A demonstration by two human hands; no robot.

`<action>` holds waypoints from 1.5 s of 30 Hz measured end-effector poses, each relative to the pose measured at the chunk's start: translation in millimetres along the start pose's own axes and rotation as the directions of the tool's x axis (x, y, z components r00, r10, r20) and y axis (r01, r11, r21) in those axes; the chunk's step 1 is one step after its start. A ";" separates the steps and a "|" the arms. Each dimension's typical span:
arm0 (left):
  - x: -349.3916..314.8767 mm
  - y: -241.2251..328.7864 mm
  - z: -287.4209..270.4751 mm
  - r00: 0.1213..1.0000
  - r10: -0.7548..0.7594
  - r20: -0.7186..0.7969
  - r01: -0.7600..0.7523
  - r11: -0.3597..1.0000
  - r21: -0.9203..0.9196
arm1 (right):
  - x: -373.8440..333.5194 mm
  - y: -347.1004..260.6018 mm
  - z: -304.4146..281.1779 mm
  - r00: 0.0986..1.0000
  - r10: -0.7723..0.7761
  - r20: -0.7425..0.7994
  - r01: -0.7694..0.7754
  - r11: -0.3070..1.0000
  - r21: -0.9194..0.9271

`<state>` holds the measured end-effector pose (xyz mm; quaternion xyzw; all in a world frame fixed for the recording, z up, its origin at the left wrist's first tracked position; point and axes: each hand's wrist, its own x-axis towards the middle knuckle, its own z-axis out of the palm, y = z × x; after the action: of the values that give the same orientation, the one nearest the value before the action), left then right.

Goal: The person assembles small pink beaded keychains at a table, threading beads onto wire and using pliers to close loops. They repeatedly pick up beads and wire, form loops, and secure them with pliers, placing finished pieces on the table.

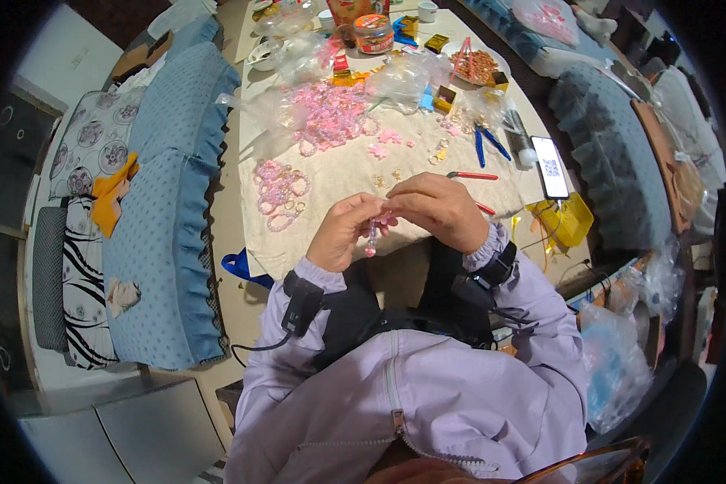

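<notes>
Over the near edge of the cloth, my left hand (pixel 340 232) is closed on a strand of small pink and lilac beads (pixel 371 242), which dangles below the fingers. Meeting it at the fingertips, my right hand (pixel 442 211) is closed in a pinch on the upper end of the same strand. The fingers hide what lies between them. Just beyond the hands lie small gold-coloured fittings (pixel 387 177) and pink flower-like pieces (pixel 385 143). Beside my right hand are red-handled pliers (pixel 474 175), partly covered by it. Finished-looking bead loops (pixel 281 194) rest to the left.
A large pile of pink beaded strings (pixel 327 113) sits farther back among clear plastic bags (pixel 411 77). Blue-handled pliers (pixel 492 145), a lit phone (pixel 550 168) and a yellow plastic basket (pixel 569 219) are at the right. A jar (pixel 373 34) and a plate of nuts (pixel 476 66) stand at the back.
</notes>
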<state>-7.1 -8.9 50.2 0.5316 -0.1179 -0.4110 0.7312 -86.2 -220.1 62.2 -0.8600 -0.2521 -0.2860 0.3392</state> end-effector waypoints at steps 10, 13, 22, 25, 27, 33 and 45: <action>-2.0 3.6 -1.2 0.999 0.029 0.044 -0.033 0.995 0.095 | 18.2 -7.8 -13.7 0.966 -0.172 0.192 0.203 0.967 -0.155; -0.5 4.4 2.2 0.997 0.051 0.051 -0.054 0.997 0.054 | 23.0 -10.8 -8.7 0.989 -0.098 0.109 0.110 0.988 -0.109; 2.1 9.1 8.5 0.957 0.285 0.046 -0.288 0.953 0.096 | 31.2 -20.4 -8.0 0.948 0.314 -0.048 -0.289 0.916 0.278; 1.8 10.1 14.6 0.949 0.297 0.104 -0.304 0.951 0.052 | 33.6 -22.1 -5.7 0.912 0.405 -0.069 -0.358 0.866 0.349; 0.7 11.9 17.3 0.952 0.283 0.117 -0.287 0.958 0.020 | 33.8 -23.2 -3.9 0.900 0.427 -0.089 -0.365 0.848 0.385; 1.5 10.0 26.0 0.882 0.468 0.056 -0.465 0.844 0.266 | 37.0 -27.0 -2.3 0.862 0.503 -0.064 -0.428 0.790 0.439; -4.2 4.0 7.8 0.894 0.448 -0.019 -0.430 0.868 0.248 | 46.0 -30.1 -2.2 0.833 0.551 -0.060 -0.452 0.737 0.503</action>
<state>-12.7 -10.8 58.0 0.5895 -0.2563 -0.1963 0.7405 -73.2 -191.3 107.3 -0.7536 -0.0351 -0.2006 0.6250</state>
